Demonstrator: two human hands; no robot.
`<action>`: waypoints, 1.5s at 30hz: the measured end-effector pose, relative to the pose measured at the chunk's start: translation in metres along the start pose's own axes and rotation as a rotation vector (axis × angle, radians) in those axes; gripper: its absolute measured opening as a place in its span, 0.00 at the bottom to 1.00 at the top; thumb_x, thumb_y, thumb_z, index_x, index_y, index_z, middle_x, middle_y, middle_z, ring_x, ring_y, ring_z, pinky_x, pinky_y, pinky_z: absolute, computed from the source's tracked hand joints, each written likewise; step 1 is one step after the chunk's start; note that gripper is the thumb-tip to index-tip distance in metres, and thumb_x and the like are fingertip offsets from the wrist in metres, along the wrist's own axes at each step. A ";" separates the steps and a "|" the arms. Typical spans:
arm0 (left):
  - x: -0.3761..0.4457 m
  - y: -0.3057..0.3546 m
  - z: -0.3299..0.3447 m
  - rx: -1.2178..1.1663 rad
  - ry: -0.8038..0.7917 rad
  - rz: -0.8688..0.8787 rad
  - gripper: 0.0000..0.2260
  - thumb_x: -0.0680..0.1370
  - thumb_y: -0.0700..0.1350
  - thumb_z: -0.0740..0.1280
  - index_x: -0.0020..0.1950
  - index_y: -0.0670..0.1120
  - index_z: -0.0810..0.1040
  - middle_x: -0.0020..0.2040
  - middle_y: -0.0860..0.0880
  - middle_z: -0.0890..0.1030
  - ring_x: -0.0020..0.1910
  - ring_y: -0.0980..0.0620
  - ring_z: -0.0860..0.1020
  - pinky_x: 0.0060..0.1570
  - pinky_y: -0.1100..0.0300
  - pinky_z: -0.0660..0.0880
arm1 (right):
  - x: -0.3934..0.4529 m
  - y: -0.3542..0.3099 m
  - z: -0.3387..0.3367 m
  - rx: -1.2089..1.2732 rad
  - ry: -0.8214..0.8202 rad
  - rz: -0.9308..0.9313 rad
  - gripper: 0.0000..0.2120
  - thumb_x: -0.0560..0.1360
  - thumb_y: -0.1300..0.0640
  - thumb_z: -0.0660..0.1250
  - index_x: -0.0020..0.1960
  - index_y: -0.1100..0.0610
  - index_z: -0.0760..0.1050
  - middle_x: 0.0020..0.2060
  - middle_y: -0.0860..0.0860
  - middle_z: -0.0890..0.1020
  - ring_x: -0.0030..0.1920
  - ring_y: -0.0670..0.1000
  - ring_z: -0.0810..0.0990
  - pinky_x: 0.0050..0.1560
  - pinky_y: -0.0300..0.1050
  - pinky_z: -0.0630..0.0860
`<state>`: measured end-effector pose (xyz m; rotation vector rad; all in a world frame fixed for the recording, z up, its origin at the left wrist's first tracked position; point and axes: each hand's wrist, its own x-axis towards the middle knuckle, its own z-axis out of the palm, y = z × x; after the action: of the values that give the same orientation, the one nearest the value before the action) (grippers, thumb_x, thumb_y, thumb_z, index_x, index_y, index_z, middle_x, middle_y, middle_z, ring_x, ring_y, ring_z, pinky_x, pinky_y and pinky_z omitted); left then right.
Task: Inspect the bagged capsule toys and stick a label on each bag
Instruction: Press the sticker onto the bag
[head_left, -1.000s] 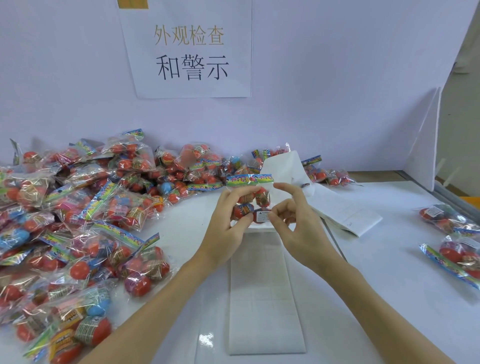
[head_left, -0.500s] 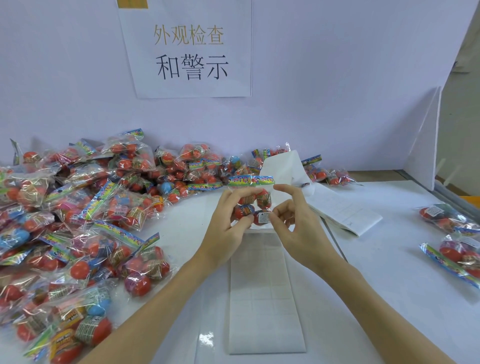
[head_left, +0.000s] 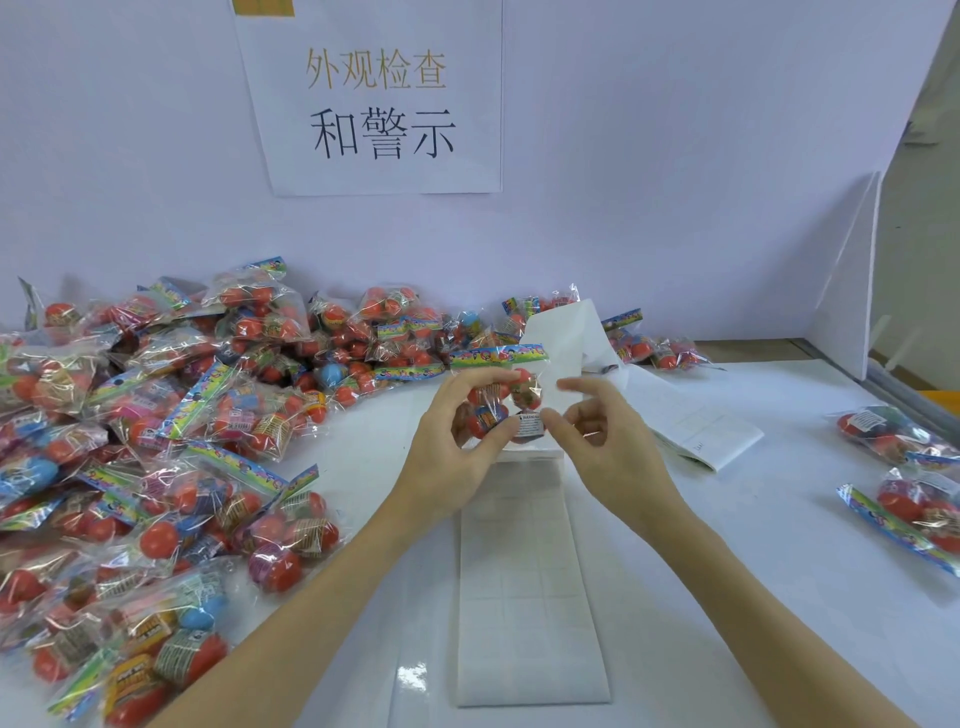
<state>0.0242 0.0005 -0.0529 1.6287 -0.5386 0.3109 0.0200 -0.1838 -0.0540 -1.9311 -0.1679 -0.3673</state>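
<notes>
Above the surface (head_left: 363, 467): clear bag (head_left: 498, 395) of red capsules, label (head_left: 530, 425) affixed, grasped by left hand (head_left: 457, 457); right hand (head_left: 602, 441) now released, drawn slightly back.

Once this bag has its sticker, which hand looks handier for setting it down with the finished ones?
Probably the left hand: it already grips the bag, though the labelled bags lie on the right. The right hand only touches the label, so it is free to fetch another sticker.
</notes>
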 end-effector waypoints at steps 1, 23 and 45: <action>0.000 0.001 -0.001 -0.019 -0.006 -0.001 0.18 0.79 0.34 0.72 0.68 0.47 0.77 0.65 0.49 0.80 0.62 0.46 0.81 0.62 0.49 0.80 | 0.000 -0.002 -0.001 0.012 -0.036 0.007 0.07 0.80 0.50 0.71 0.57 0.48 0.81 0.41 0.46 0.83 0.41 0.42 0.80 0.45 0.35 0.75; 0.006 0.006 -0.007 -0.302 0.066 -0.179 0.30 0.78 0.48 0.75 0.76 0.64 0.66 0.63 0.45 0.84 0.56 0.44 0.85 0.57 0.53 0.81 | -0.008 -0.016 -0.003 0.144 -0.232 0.002 0.08 0.81 0.52 0.71 0.48 0.56 0.83 0.38 0.60 0.78 0.36 0.46 0.77 0.41 0.34 0.74; 0.015 0.000 -0.020 0.128 0.362 -0.038 0.05 0.77 0.46 0.77 0.43 0.47 0.85 0.38 0.50 0.84 0.36 0.53 0.80 0.38 0.62 0.77 | -0.008 -0.013 -0.003 0.309 -0.364 0.088 0.10 0.82 0.61 0.69 0.62 0.60 0.76 0.42 0.54 0.87 0.38 0.51 0.82 0.42 0.43 0.79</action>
<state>0.0391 0.0180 -0.0427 1.6539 -0.2158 0.6077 0.0082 -0.1812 -0.0446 -1.6765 -0.3547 0.0710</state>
